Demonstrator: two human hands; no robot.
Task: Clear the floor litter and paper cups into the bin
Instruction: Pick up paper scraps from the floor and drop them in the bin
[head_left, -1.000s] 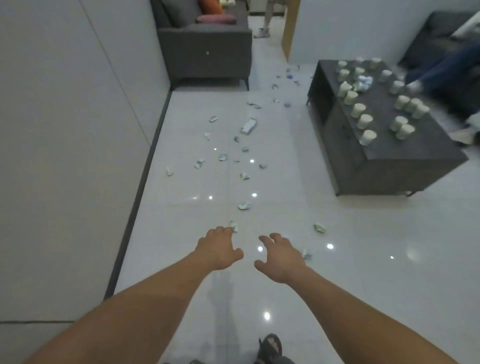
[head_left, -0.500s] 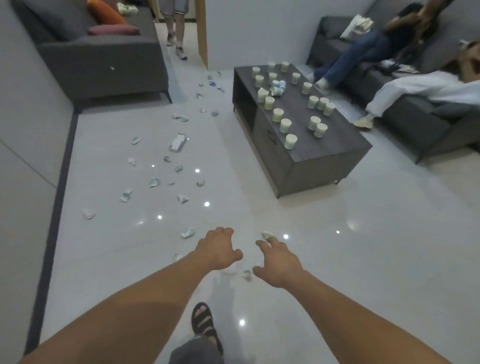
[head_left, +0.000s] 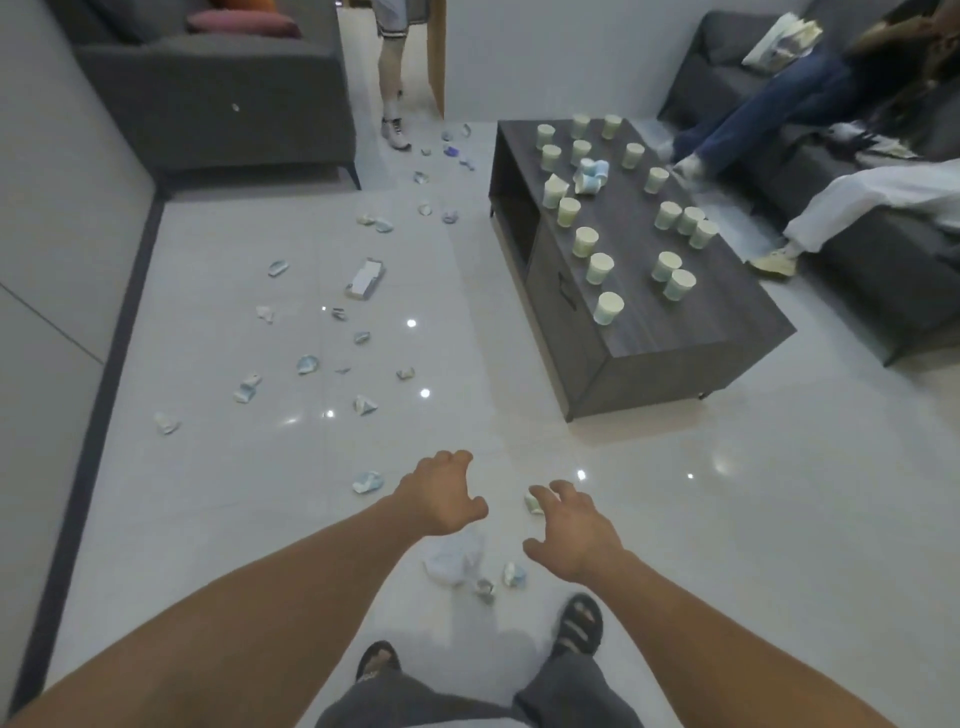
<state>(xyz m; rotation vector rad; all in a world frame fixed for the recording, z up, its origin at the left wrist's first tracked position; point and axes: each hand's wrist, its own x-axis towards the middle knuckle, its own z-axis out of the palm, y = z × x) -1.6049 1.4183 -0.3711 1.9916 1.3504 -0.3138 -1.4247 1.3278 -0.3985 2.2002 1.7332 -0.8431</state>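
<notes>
While both arms reach forward and down over the pale tiled floor (head_left: 727, 519), neither hand holds anything. The left hand (head_left: 439, 493) hangs palm down with its fingers loosely curled and spread, and the right hand (head_left: 574, 538) is posed much the same, its grip wide. A small crumpled paper scrap (head_left: 532, 503) lies just beside the right fingertips; I cannot tell whether they touch it. Between and below the two hands lie a thin clear plastic wrapper (head_left: 454, 561) and two smaller crumpled bits (head_left: 514, 574), close to the person's sandalled right foot (head_left: 576, 623). A crushed bluish cup piece (head_left: 368, 482) sits on the tiles just left of the left wrist.

More litter is scattered up the floor toward the doorway, among it a flat white pack (head_left: 365, 279) and many small torn pieces (head_left: 306, 365).

On the right stands a dark wood coffee table (head_left: 701, 322) carrying a spread of pale paper cups (head_left: 608, 307), most standing, with a few crushed blue ones (head_left: 592, 174) lying near its far end.

A grey sofa (head_left: 218, 104) stands at the far left against the wall, and a second grey sofa (head_left: 883, 270) runs along the right, where two people sit with legs stretched toward the table. Another person's legs (head_left: 392, 78) stand in the doorway.
</notes>
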